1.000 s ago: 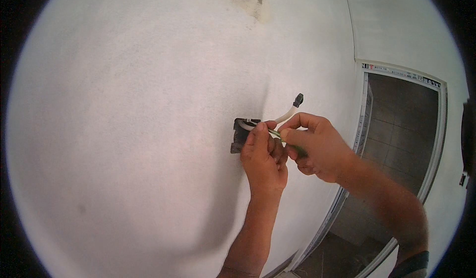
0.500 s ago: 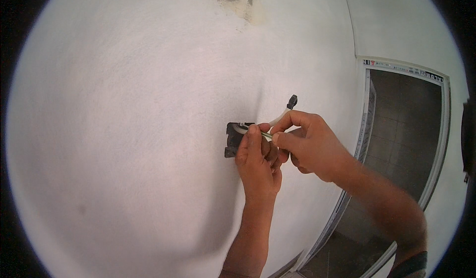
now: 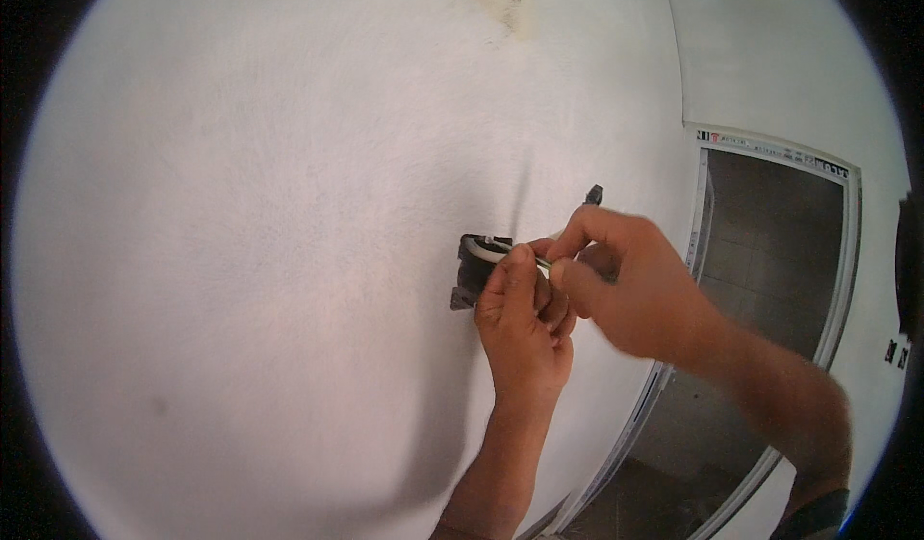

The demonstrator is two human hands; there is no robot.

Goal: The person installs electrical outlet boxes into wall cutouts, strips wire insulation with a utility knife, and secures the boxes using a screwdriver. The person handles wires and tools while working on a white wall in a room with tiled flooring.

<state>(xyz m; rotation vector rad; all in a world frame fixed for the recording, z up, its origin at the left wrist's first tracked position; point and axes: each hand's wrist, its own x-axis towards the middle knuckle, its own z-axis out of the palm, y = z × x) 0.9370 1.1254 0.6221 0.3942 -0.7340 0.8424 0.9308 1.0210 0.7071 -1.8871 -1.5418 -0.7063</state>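
nearest the camera, a dark sleeve (image 3: pixel 813 519) edges the right forearm, which angles in from the lower right toward the right hand (image 3: pixel 616 280). that hand's thumb and forefinger are pinched on a thin greenish wire (image 3: pixel 545 263); its other fingers curl inward, and whether they hold anything cannot be told. just beside it, the left hand (image 3: pixel 525 314) has thumb and fingertips closed on the pale sheathed cable (image 3: pixel 478 249), at the place where the wire shows beyond the thumb.

the cable arcs out of the upper part of a black recessed wall box (image 3: pixel 472 275). it looks light and springy, stiff enough to hold its bend; the wire is likely bendier, its coating smooth and easily nicked. a firm hold suits the sheath close to its end, with a light fingertip pinch on the wire.

the box's rim and its lower tab (image 3: pixel 463 298) are edges that could scrape knuckles. a black-capped cable end (image 3: pixel 593 195) sticks up just behind the right hand, narrowing the room there. the white wall (image 3: pixel 241 251) spreads broadly leftward, offering more space for movement. farther off, to the right, stands a doorway frame (image 3: pixel 849 242).
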